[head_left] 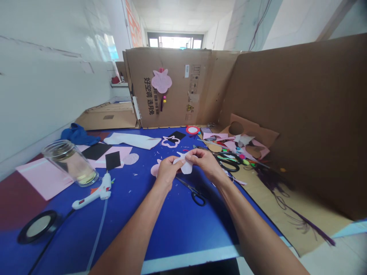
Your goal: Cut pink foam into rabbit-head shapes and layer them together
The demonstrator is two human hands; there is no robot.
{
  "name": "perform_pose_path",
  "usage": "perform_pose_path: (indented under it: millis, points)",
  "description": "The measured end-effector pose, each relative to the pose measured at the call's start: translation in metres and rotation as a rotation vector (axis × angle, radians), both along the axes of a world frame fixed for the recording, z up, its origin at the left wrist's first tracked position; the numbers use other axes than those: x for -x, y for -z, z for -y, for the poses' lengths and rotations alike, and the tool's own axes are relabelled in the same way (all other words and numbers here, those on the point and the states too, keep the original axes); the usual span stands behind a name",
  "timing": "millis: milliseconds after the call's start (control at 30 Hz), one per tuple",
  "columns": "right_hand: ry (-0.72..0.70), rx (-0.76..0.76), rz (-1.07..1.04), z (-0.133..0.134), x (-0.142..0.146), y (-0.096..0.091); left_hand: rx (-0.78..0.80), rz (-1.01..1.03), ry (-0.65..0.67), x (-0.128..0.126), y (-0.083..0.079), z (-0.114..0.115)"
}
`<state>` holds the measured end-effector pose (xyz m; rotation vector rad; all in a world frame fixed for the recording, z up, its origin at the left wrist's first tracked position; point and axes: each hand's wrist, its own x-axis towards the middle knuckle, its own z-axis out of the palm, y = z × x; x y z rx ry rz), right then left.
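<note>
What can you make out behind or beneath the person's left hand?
Part of a pink paper piece shows past the outer edge of the left hand; the hand hides the rest. Black-handled scissors point toward the hand, but I can't tell whether their tips lie beneath it.

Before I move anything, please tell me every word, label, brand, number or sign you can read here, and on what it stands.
"好空调 选月兔": large black print on the cardboard box.
Warning triangle: a sign on the same box.
Paired arrows: also on the box; the marks below them are too small to identify.
Smaller print column, white sticker: too blurred to read.
Orange-red wall markings: unreadable.
</note>
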<state>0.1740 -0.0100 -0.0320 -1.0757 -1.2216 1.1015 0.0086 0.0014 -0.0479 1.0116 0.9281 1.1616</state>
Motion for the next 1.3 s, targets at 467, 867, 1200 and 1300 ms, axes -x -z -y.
perform_pose_path:
  millis: [467,867,1200,1300]
  points:
    - [0.002,0.011,-0.040,-0.002,-0.001,0.004,-0.035,-0.052,0.017,-0.002,0.007,-0.001]
    - [-0.034,0.005,0.133,0.000,0.000,0.005,0.028,0.024,-0.021,0.001,0.000,0.000]
    - [-0.095,0.032,0.181,0.002,0.002,0.002,0.099,0.004,-0.087,0.003,-0.005,0.001]
    - [-0.071,0.046,0.145,0.001,0.002,0.002,0.116,0.020,-0.103,0.006,-0.007,-0.001]
